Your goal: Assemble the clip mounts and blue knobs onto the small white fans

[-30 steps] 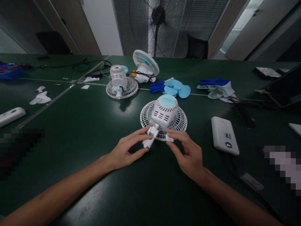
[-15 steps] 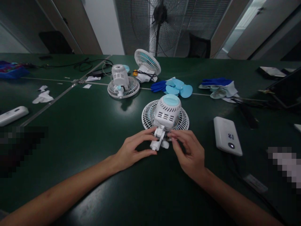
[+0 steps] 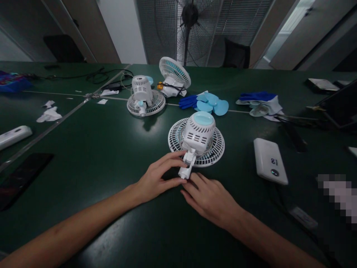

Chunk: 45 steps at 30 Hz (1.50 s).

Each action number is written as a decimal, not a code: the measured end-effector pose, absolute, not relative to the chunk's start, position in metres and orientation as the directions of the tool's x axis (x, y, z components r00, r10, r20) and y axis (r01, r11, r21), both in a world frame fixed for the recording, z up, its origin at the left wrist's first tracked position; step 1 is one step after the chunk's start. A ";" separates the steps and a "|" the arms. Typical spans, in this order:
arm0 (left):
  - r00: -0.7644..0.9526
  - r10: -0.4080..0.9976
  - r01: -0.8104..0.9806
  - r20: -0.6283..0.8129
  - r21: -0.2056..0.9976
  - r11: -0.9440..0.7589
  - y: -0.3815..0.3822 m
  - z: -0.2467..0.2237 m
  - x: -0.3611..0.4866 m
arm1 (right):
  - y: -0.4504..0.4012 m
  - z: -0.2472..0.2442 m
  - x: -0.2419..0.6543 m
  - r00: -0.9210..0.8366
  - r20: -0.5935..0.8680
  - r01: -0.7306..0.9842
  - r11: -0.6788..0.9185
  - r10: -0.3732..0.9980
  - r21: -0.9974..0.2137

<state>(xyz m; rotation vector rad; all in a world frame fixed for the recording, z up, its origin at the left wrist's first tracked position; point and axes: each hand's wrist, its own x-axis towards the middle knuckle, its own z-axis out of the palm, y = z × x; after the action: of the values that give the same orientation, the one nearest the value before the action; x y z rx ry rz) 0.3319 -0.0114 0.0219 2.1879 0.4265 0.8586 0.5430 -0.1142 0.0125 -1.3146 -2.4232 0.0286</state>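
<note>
A small white fan (image 3: 199,130) lies face down on its round grille, its pale blue cap upward and its jointed mount (image 3: 186,163) pointing toward me. My left hand (image 3: 158,175) grips that mount from the left, thumb at the lower end and fingers along the upper part. Palm down, my right hand (image 3: 210,199) rests close to the mount's lower end with its fingers bent together. Whatever is under those fingertips is hidden, and the white knob beside the mount no longer shows.
Behind stand two more small fans (image 3: 142,93) (image 3: 174,78). Light blue fan blades (image 3: 213,103) lie beside blue gloves (image 3: 188,101). More gloves (image 3: 259,102) and a white power bank (image 3: 270,160) are on the right. A dark phone (image 3: 25,176) lies at left on the green table (image 3: 111,141).
My right hand has moved down and left from the mount's right side to its lower end, turning palm down. The knob has gone out of sight. My left hand keeps its hold.
</note>
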 end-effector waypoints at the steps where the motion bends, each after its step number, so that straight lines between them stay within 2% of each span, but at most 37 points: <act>1: 0.726 0.527 0.038 0.441 0.740 -0.671 -0.011 0.022 0.332 | -0.112 0.012 0.544 -0.483 0.327 0.788 0.566 0.812 -0.242; 4: 0.733 0.526 0.037 0.431 0.747 -0.664 -0.011 0.022 0.331 | -0.108 0.013 0.555 -0.445 0.384 0.715 0.579 0.809 -0.391; 6: 0.730 0.529 0.039 0.433 0.747 -0.664 -0.011 0.022 0.331 | -0.108 0.015 0.563 -0.399 0.507 0.647 0.626 0.764 -0.434; 8: 0.728 0.531 0.043 0.432 0.746 -0.665 -0.011 0.021 0.331 | -0.109 0.017 0.568 -0.258 0.654 0.597 0.650 0.711 -0.470; 10: 0.729 0.531 0.043 0.432 0.745 -0.665 -0.011 0.021 0.331 | -0.110 0.017 0.568 -0.036 0.715 0.528 0.620 0.699 -0.580; 13: 0.729 0.533 0.042 0.430 0.748 -0.662 -0.011 0.020 0.331 | -0.108 0.014 0.561 0.200 0.616 0.325 0.541 0.762 -0.776; 17: 0.727 0.529 0.036 0.437 0.746 -0.665 -0.011 0.019 0.332 | -0.102 0.010 0.553 0.252 0.458 0.118 0.443 0.852 -0.889; 24: 0.705 0.528 0.009 0.474 0.739 -0.674 -0.010 0.017 0.332 | -0.101 0.013 0.553 0.211 0.319 -0.083 0.342 0.924 -0.936; 28: 0.705 0.525 0.003 0.477 0.737 -0.675 -0.009 0.016 0.331 | -0.102 0.014 0.552 0.193 0.313 -0.141 0.342 0.930 -0.929; 38: 0.693 0.538 0.003 0.480 0.745 -0.667 -0.009 0.017 0.332 | -0.097 0.011 0.555 0.176 0.256 -0.172 0.286 0.950 -0.943; 45: 0.654 0.598 0.032 0.463 0.773 -0.634 -0.009 0.016 0.332 | -0.092 0.011 0.555 0.173 0.171 -0.116 0.193 0.970 -0.974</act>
<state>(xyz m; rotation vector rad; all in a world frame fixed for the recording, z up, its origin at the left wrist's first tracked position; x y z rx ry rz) 0.3317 -0.0088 0.0158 2.1034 0.4869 0.9423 0.5553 -0.0917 0.0110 -1.0522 -1.0775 1.0179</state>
